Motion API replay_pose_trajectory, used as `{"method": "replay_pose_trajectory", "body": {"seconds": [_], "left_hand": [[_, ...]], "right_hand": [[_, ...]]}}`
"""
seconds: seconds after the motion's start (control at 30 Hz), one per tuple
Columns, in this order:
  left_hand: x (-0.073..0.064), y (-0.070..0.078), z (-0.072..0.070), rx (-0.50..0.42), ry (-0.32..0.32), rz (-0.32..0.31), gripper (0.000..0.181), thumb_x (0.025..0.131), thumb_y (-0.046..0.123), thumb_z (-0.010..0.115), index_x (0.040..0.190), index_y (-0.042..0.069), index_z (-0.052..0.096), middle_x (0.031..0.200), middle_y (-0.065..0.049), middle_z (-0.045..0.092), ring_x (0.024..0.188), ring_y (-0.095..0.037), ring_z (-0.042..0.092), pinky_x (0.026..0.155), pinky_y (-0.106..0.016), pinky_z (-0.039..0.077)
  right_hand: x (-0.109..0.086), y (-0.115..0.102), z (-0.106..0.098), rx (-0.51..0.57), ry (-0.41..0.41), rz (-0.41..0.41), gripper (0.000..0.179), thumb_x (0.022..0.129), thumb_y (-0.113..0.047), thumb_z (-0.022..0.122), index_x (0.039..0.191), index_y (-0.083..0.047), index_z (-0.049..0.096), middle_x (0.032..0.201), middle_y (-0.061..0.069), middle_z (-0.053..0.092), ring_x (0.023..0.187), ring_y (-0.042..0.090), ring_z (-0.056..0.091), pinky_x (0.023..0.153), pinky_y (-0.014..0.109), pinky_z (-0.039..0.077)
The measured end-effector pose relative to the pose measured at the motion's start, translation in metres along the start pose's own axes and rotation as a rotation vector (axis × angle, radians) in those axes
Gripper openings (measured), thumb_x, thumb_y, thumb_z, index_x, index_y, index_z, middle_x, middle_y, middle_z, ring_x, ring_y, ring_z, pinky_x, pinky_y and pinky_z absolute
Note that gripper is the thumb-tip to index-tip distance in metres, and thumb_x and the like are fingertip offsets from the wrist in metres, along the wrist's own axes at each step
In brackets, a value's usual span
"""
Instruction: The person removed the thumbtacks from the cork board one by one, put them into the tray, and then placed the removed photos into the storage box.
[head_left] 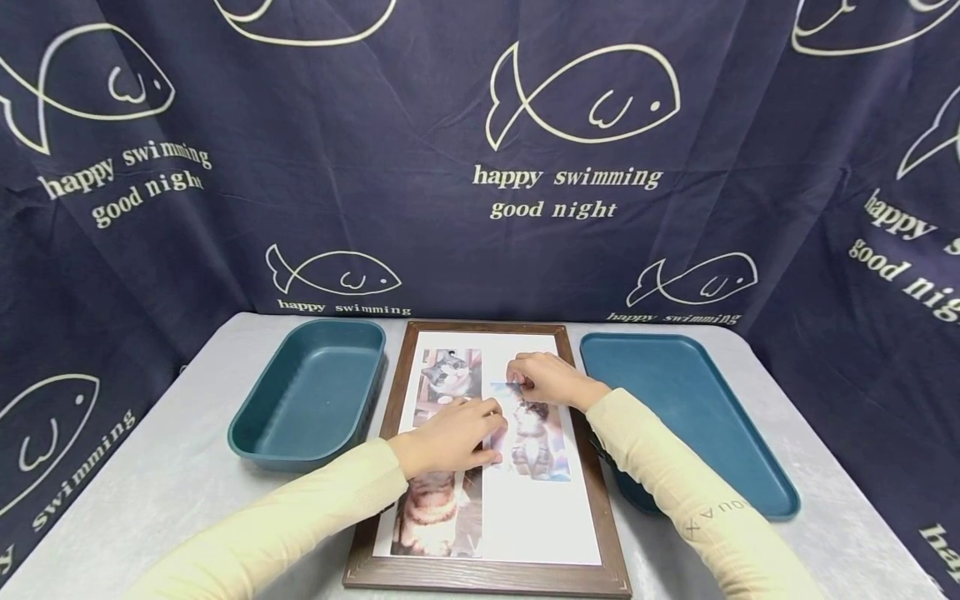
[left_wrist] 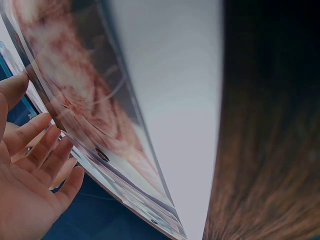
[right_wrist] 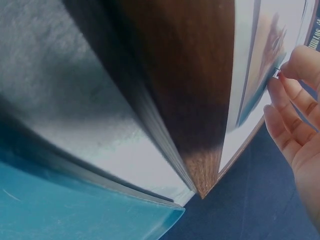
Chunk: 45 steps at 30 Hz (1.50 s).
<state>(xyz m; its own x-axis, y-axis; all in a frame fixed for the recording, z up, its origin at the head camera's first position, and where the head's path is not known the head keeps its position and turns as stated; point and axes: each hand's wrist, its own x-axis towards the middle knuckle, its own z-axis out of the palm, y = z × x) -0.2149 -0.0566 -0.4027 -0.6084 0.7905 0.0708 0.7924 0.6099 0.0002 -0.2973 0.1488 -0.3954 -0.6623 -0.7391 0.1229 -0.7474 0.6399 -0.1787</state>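
Note:
My right hand (head_left: 551, 379) is at the top edge of a photo of a cat (head_left: 528, 446) on the right of a framed white board (head_left: 540, 521). Its thumb and index fingertip pinch a tiny pin (right_wrist: 278, 73), mostly hidden by the fingers. My left hand (head_left: 453, 435) lies over the middle of the board, fingers loosely spread, fingertips reaching the left edge of that photo. Under and around it are a photo of a grey-and-white cat (head_left: 450, 375), with a dark pin at its top, and a photo of an orange cat (head_left: 431, 525) below.
The board's brown wooden frame (head_left: 487, 575) lies on a grey table (head_left: 187, 433). A deep teal bin (head_left: 315, 400) stands to the left, and a shallow teal tray (head_left: 690, 408) lies to the right, partly behind my right sleeve. A dark blue fish-print curtain (head_left: 450, 167) surrounds the table.

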Motion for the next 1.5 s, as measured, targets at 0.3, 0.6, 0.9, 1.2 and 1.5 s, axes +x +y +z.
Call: {"method": "replay_pose_trajectory", "body": {"seconds": [0.3,0.6,0.9,1.2,1.5], "left_hand": [[0.0000,-0.0004,0.0000,-0.003,0.008,0.006,0.038,0.087,0.044,0.057,0.113,0.016,0.059,0.114,0.002,0.054,0.098,-0.014,0.054,0.086,-0.034,0.044],[-0.0010,-0.0008,-0.0007,-0.009,0.029,0.022,0.037,0.086,0.043,0.058,0.111,0.016,0.059,0.112,0.002,0.054,0.096,-0.014,0.054,0.084,-0.034,0.044],[-0.0011,0.0007,-0.0029,-0.006,-0.001,0.007,0.038,0.088,0.043,0.056,0.113,0.016,0.059,0.114,0.001,0.053,0.097,-0.014,0.053,0.085,-0.034,0.043],[-0.0006,0.0004,-0.0017,-0.001,-0.002,0.005,0.037,0.088,0.043,0.056,0.113,0.016,0.058,0.113,0.002,0.053,0.097,-0.013,0.053,0.085,-0.033,0.043],[0.0000,-0.0003,-0.0006,-0.004,-0.003,0.003,0.037,0.087,0.043,0.057,0.113,0.016,0.058,0.112,0.002,0.053,0.098,-0.013,0.053,0.086,-0.034,0.043]], "right_hand": [[0.0001,-0.0010,0.0000,-0.006,-0.005,0.019,0.020,0.073,-0.003,0.068,0.089,-0.012,0.063,0.075,0.000,0.054,0.061,0.005,0.043,0.060,0.021,0.039],[0.0009,-0.0008,0.0006,-0.014,-0.012,0.005,0.018,0.074,-0.002,0.067,0.089,-0.011,0.063,0.073,0.000,0.054,0.060,0.005,0.041,0.059,0.020,0.037],[0.0024,0.0006,0.0024,-0.046,-0.007,0.003,0.020,0.072,-0.002,0.068,0.088,-0.013,0.063,0.071,-0.003,0.052,0.061,0.006,0.042,0.060,0.021,0.037],[0.0021,-0.0005,-0.0011,-0.024,-0.001,0.013,0.021,0.072,0.000,0.066,0.088,-0.012,0.064,0.073,-0.003,0.053,0.061,0.006,0.043,0.059,0.021,0.039],[0.0013,0.0013,-0.0029,-0.011,-0.003,0.034,0.021,0.072,-0.001,0.066,0.090,-0.013,0.064,0.074,-0.003,0.055,0.060,0.005,0.043,0.057,0.021,0.038]]}}
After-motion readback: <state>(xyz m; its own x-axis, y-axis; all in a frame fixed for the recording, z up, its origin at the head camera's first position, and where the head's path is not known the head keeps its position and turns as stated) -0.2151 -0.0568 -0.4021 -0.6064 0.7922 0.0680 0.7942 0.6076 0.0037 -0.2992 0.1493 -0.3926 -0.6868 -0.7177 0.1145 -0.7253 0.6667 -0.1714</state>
